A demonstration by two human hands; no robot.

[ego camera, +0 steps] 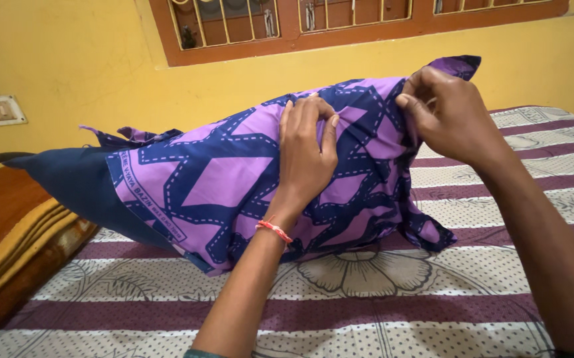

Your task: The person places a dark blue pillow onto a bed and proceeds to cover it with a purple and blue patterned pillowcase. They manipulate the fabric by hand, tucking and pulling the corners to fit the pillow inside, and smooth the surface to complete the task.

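1. We've got the big purple cotton pillow cover with the dark blue zigzag print [234, 179] most of the way on. It's wrapped over the plain navy blue pillow [74, 185], which stands up on its long edge on the bed, leaning back toward the yellow wall [68, 59].

2. Our left hand [307, 156] is pressed flat-ish on the upper middle of the cover, fingers curled and pinching a fold of the fabric against the stuffing underneath.

3. Our right hand [449, 109] is closed around the top right corner of the cover, thumb and fingers bunching the cloth up tight. One little purple corner tip pokes out above the knuckles.

4. Done so far, as we read it: the right end looks filled out, and the cover reaches past the middle.

5. Not done: a good chunk of navy pillow sticks out bare at the left end, and the open edge of the cover sits loose and crinkled there. We'd say roughly two thirds along.

6. Around us: the white bedsheet with maroon stripes and a floral print [380, 311] under everything, a folded brown and mustard blanket [15, 232] just beside the pillow's left end, and a barred wooden window [313, 23] up on the wall.
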